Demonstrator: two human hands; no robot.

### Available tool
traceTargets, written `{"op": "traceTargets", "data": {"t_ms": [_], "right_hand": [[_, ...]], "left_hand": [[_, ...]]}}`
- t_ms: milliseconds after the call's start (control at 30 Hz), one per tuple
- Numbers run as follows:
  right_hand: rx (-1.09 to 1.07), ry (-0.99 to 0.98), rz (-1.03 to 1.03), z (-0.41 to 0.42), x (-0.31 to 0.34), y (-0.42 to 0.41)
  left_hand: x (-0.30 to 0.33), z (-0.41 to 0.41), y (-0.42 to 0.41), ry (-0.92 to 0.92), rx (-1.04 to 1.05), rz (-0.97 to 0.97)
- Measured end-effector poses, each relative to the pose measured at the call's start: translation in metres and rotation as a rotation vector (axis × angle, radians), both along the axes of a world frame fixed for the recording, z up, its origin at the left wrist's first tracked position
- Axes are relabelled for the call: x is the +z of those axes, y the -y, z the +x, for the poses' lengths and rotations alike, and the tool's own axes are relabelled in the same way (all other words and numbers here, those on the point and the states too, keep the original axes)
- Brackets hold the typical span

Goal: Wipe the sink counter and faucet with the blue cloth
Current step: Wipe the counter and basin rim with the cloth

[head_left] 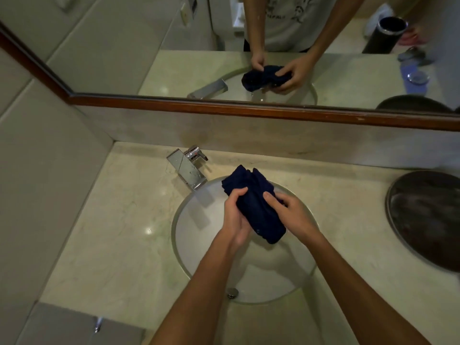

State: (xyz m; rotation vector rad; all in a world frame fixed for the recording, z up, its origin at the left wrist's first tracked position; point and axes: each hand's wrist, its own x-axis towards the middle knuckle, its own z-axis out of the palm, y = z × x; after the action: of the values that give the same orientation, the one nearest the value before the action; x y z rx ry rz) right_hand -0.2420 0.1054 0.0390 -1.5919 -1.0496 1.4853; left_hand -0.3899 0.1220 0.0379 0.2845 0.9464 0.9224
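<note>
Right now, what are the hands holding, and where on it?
Both hold the bunched blue cloth over the sink: left hand grips its left side, right hand its right.

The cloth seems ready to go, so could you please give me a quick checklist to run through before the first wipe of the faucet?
1. Cloth held in both hands: ok, left hand and right hand both grip it.
2. Cloth bunched to a pad: ok, crumpled over the sink.
3. Faucet free to reach: ok, it stands apart from the cloth, nothing against it.
4. Counter beside the faucet bare: ok.
5. Cloth damp: cannot tell.
6. Dark tray clear of the wipe path: ok, it sits far right.
</note>
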Motion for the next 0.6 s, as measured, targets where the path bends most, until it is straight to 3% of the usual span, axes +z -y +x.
{"op": "traceTargets", "data": {"t_ms": [133, 267, 400, 600], "right_hand": [[0.008, -0.056, 0.095, -0.002, 0.029, 0.014], [0.176, 0.309, 0.327, -0.027, 0.045, 0.030], [0.077, 0.068, 0.194, -0.038, 0.062, 0.039], [0.171, 0.089, 0.249, -0.053, 0.045, 0.061]], "left_hand": [[0.011, -0.010, 0.007, 0.124, 0.057, -0.024], [0.006, -0.017, 0.007, 0.224, 0.090, -0.095], [-0.006, -0.029, 0.015, 0.391, 0.076, -0.065], [-0.012, -0.043, 0.017, 0.516, 0.112, -0.006]]}}
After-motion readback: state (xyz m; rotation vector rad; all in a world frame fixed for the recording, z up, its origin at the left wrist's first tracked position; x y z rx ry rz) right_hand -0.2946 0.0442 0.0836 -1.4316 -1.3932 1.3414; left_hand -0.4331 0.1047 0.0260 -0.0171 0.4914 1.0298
